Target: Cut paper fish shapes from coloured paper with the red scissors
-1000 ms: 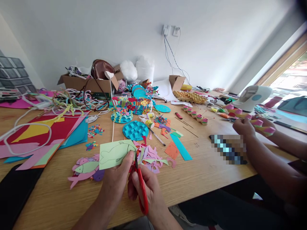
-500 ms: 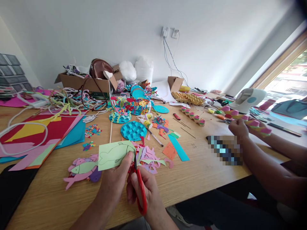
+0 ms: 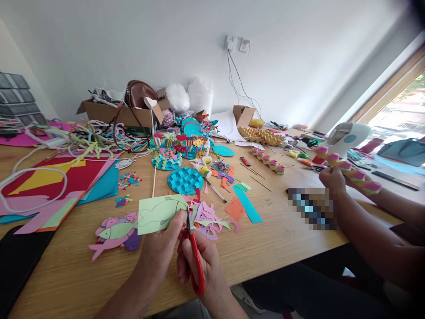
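Note:
Between the thumb and fingers of my left hand is a light green paper with a fish drawn on it in dark line. My right hand grips red-handled scissors, their dark blades at the paper's right edge, close to my left thumb. Whether the blades are fully closed is hard to see. Left of my hands lies a pile of cut-out paper fish in pink, green and purple. Paper scraps, mostly pink and purple, lie just beyond the scissors.
A co-worker's hands at right hold a painted egg-carton strip. Blue carton discs, a pen and a glue bottle lie ahead. Coloured sheets and a white cord are at left. A blurred patch covers something at right.
The green paper and scissors sit very slightly further right in view. My grip on both is the same. The co-worker's egg-carton strip has shifted a little to the right and down.

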`<state>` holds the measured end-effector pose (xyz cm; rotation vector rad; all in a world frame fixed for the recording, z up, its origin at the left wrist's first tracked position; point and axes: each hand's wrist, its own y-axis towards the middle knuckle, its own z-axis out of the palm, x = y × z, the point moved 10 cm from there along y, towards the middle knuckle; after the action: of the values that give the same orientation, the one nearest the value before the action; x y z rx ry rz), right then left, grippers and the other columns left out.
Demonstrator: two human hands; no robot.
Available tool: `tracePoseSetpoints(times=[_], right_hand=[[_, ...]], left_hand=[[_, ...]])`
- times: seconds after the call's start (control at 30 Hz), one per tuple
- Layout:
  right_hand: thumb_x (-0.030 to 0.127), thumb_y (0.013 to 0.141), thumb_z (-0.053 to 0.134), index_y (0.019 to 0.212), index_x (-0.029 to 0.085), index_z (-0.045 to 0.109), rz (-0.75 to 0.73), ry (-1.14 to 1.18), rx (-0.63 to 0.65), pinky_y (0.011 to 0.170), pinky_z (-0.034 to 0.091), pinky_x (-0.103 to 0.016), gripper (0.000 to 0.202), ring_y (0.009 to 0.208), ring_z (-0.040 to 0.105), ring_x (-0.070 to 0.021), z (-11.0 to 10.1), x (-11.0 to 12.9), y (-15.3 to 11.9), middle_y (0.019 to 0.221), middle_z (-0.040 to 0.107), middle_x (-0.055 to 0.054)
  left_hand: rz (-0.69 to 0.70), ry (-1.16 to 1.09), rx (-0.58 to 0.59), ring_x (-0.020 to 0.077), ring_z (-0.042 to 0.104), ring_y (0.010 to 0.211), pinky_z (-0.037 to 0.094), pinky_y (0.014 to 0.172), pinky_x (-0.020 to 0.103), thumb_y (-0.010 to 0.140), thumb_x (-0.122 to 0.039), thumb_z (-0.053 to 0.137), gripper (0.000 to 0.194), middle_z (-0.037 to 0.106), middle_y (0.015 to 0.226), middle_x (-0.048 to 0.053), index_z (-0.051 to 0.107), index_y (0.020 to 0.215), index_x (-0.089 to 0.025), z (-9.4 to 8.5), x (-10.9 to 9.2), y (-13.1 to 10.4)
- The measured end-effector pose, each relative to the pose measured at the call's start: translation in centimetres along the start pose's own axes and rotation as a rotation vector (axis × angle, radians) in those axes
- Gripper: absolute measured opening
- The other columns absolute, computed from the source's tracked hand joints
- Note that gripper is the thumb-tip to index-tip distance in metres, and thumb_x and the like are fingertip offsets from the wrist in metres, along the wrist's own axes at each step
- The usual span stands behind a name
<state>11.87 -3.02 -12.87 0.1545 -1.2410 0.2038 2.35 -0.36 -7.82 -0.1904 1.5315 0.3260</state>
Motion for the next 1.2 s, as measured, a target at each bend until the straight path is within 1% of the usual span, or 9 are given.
tracePoseSetpoints(times=[0.13,0.27,0.37,0.43,0.6,0.77,0.93,1.07,1.2], right_hand=[[0.072,0.074,0.051,0.065,0.02,0.043,0.027,-0.031,-0.003,0.032,0.025,-0.016,0.054,0.031,0.032,-0.0049,-0.1,-0.1,0.0,0.038,0.042,0.007],[0.073,0.073,0.051,0.065,0.02,0.043,0.043,-0.052,0.009,0.032,0.025,-0.016,0.055,0.03,0.032,-0.0048,0.0,0.0,-0.1,0.038,0.043,0.006],[0.072,0.074,0.052,0.065,0.02,0.044,0.029,-0.066,-0.006,0.031,0.026,-0.016,0.054,0.03,0.034,-0.0052,-0.1,0.1,-0.1,0.038,0.043,0.006],[0.073,0.073,0.052,0.065,0.019,0.045,0.028,-0.073,-0.02,0.031,0.027,-0.016,0.055,0.03,0.035,-0.0057,-0.3,0.1,0.0,0.038,0.043,0.006],[0.072,0.074,0.052,0.065,0.018,0.05,0.028,-0.1,-0.024,0.034,0.031,-0.018,0.054,0.033,0.038,-0.0065,-0.6,0.3,-0.1,0.041,0.047,0.004],[0.068,0.076,0.05,0.065,0.023,0.058,0.074,-0.134,-0.027,0.036,0.035,-0.021,0.047,0.034,0.046,-0.0097,-1.0,-0.1,-0.3,0.04,0.049,0.003],[0.067,0.073,0.053,0.062,0.025,0.059,0.124,-0.154,-0.038,0.035,0.035,-0.021,0.043,0.032,0.049,-0.0102,-1.2,-0.7,-0.5,0.038,0.049,0.003],[0.064,0.074,0.054,0.062,0.026,0.059,0.14,-0.15,-0.043,0.034,0.035,-0.02,0.041,0.031,0.048,-0.0095,-1.2,-0.9,-0.5,0.037,0.05,0.003],[0.063,0.075,0.054,0.06,0.025,0.058,0.159,-0.157,-0.041,0.034,0.036,-0.019,0.041,0.032,0.049,-0.0094,-1.2,-1.0,-0.6,0.037,0.05,0.004]], left_hand=[[-0.035,0.003,0.025,0.0152,0.055,0.061,0.045,0.065,0.027,0.067,-0.033,0.061,0.02,0.058,0.058,-0.004,0.051,0.055,-0.021,0.2,0.2,0.1],[-0.05,0.015,0.034,0.0154,0.055,0.059,0.045,0.061,0.027,0.066,-0.031,0.061,0.018,0.059,0.059,-0.003,0.051,0.054,-0.021,0.1,0.1,0.1],[-0.046,0.033,0.045,0.0145,0.053,0.056,0.044,0.059,0.026,0.064,-0.03,0.061,0.021,0.056,0.056,-0.004,0.047,0.052,-0.022,0.0,-0.3,0.0],[-0.046,0.049,0.074,0.0137,0.051,0.054,0.043,0.058,0.025,0.064,-0.03,0.061,0.022,0.053,0.054,-0.005,0.045,0.051,-0.022,0.3,-0.5,0.0],[-0.037,0.077,0.127,0.0133,0.05,0.056,0.042,0.058,0.023,0.066,-0.029,0.059,0.016,0.052,0.055,-0.006,0.049,0.055,-0.022,0.6,-0.5,-0.1],[-0.032,0.103,0.152,0.0133,0.047,0.055,0.041,0.059,0.024,0.066,-0.03,0.058,0.019,0.05,0.055,-0.006,0.045,0.054,-0.023,0.6,-0.5,0.1],[-0.05,0.135,0.197,0.0131,0.04,0.052,0.039,0.052,0.025,0.065,-0.033,0.056,0.025,0.042,0.052,-0.005,0.038,0.05,-0.023,0.8,-1.0,0.2],[-0.11,0.095,0.226,0.0143,0.042,0.053,0.041,0.053,0.026,0.063,-0.037,0.056,0.024,0.043,0.053,-0.005,0.039,0.051,-0.024,0.9,-0.4,0.1],[-0.122,0.07,0.247,0.0158,0.046,0.053,0.043,0.056,0.027,0.064,-0.038,0.056,0.024,0.046,0.052,-0.004,0.041,0.05,-0.024,1.1,0.0,0.0]])
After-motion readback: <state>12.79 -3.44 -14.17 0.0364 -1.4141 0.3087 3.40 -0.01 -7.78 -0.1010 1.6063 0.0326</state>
